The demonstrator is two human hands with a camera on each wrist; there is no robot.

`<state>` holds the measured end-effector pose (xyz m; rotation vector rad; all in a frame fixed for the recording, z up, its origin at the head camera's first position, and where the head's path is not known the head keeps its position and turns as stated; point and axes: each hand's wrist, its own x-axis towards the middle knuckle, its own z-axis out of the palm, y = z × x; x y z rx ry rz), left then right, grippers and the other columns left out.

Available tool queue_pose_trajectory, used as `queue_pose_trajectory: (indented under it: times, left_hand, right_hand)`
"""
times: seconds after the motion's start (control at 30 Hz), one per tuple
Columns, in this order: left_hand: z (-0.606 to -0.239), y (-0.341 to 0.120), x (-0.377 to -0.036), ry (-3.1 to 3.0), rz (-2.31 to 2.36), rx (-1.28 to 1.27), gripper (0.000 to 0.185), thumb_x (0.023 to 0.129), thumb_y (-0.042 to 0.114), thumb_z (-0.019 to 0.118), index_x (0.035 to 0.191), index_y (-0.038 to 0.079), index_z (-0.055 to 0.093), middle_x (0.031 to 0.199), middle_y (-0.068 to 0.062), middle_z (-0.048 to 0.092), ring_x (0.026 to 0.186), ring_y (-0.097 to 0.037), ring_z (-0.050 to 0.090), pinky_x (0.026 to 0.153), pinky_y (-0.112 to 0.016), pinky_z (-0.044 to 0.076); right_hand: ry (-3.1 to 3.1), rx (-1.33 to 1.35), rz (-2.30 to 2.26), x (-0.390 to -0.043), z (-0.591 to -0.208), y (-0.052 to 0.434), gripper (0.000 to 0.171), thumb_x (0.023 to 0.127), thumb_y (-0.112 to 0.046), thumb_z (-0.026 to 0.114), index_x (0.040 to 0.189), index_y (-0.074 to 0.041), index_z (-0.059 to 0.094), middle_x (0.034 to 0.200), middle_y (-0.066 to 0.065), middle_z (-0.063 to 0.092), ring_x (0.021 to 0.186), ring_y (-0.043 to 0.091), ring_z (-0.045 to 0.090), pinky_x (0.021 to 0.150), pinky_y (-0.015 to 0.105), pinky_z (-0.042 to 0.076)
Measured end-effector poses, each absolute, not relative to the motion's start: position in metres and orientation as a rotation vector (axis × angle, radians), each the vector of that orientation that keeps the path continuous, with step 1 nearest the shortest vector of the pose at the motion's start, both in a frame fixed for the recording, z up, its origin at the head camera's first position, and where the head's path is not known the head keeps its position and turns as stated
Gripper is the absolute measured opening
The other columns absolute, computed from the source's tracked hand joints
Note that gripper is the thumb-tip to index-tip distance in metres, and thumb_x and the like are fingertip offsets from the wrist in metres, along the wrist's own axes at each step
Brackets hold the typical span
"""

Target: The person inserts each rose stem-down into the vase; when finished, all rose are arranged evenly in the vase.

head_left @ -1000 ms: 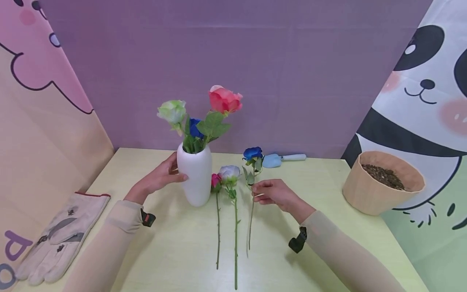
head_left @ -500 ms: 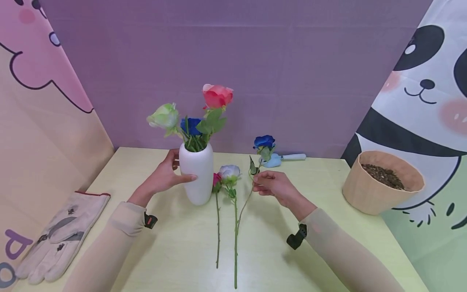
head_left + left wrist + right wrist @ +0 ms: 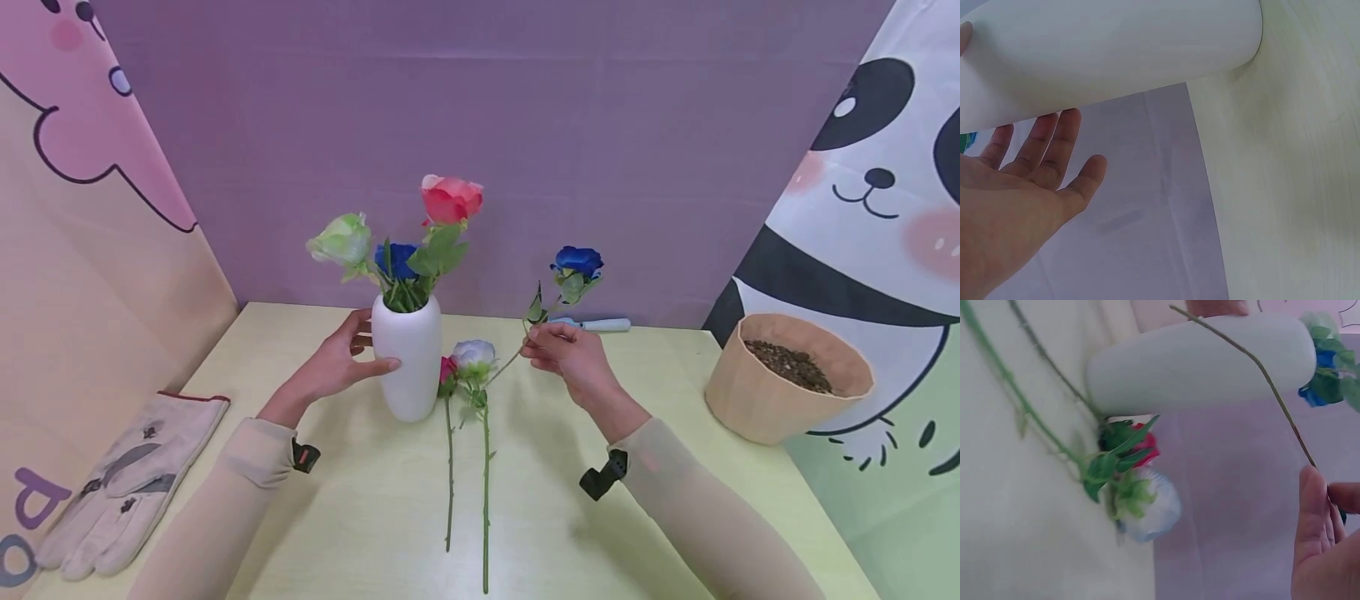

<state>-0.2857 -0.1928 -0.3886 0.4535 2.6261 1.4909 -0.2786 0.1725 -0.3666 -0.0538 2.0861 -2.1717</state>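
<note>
My left hand [image 3: 337,364] holds the white vase [image 3: 407,367], with thumb and fingers on either side of it. The left wrist view shows fingertips touching the vase's smooth wall. A pink-red rose [image 3: 452,200], a pale green rose [image 3: 341,239] and a blue rose [image 3: 395,261] stand in the vase. My right hand [image 3: 573,364] pinches the thin stem of another blue rose [image 3: 579,262] between thumb and fingers. That rose is raised and leans right; in the right wrist view its bare stem [image 3: 1260,365] passes in front of the vase.
A white-lilac flower [image 3: 475,357] and a small dark pink rose [image 3: 447,371] lie on the table between the hands. Behind the right hand is a light-blue trowel [image 3: 600,324]. A soil-filled pot [image 3: 750,400] stands right; work gloves [image 3: 138,483] lie left.
My right hand has lifted the blue rose up and to the right, its stem turning from near upright to slanted. The left hand and vase have shifted slightly right, the vase flowers tilting left.
</note>
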Motion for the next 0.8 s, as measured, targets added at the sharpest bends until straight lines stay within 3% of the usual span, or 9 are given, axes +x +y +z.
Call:
queue_pose_trajectory:
  times: [0.47,0.8]
  left_hand:
    - [-0.389,-0.194,-0.285,2.651,1.462,0.458,0.092,0.084,0.047,0.078,0.153,0.017,0.026,0.145,-0.01,0.046,0.132,-0.034,0.052,0.117,-0.061,0.033]
    - [-0.39,-0.196,-0.286,2.649,1.458,0.465,0.09,0.085,0.047,0.077,0.153,0.018,0.026,0.142,-0.01,0.048,0.13,-0.033,0.053,0.117,-0.061,0.033]
  right_hand:
    - [1.956,0.019,-2.474,-0.278,-0.336,0.16,0.018,0.097,-0.02,0.066,0.109,-0.008,0.06,0.09,-0.003,0.072,0.081,0.007,0.074,0.08,0.021,0.06]
    - [1.892,-0.002,-2.642,-0.279,-0.325,0.151,0.016,0.098,-0.018,0.065,0.109,-0.008,0.06,0.091,0.0,0.071,0.082,0.009,0.075,0.083,0.022,0.06]
